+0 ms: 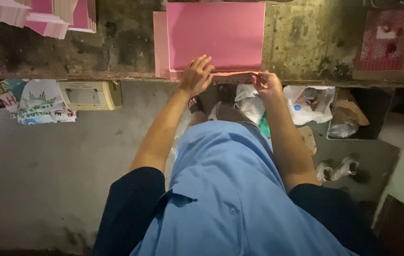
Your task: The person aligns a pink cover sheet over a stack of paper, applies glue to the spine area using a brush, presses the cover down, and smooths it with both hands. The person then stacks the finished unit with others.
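I see a light blue shirt (230, 189) with a buttoned chest pocket, worn over dark navy short sleeves (131, 208) that end above the elbows. My forearms and hands are bare, and a dark open sandal (195, 104) shows below.

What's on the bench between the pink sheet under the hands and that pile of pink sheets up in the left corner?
Nothing: in the head view only bare, stained bench top lies between the pink sheet and the corner stack.
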